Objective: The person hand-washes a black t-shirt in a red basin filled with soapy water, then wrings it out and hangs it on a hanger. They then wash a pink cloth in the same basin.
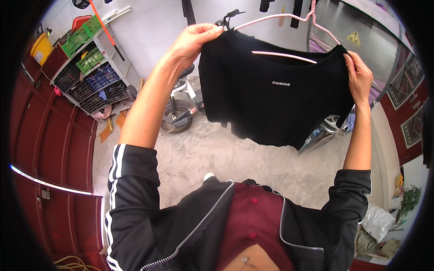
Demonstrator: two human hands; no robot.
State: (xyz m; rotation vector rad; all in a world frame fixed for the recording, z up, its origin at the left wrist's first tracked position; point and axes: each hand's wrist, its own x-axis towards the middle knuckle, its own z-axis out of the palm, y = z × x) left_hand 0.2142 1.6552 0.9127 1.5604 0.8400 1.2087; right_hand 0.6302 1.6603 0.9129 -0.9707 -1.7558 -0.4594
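Observation:
A black top with small light lettering on its front hangs from a pink hanger in front of me. My left hand pinches the garment's shoulder at the hanger's left end, thumb on top. The opposite shoulder is gripped by my right hand, its fingers closed on the cloth near the hanger's right end. Part of the hanger's lower bar shows through the wide neckline. The hanger's hook runs up out of the picture, so what it hangs on is hidden.
Behind the top, an electric scooter's wheel rests on the concrete floor. A shelf rack with green crates and a yellow bucket stands at the left, beyond a dark red metal door. White bags lie at the lower right.

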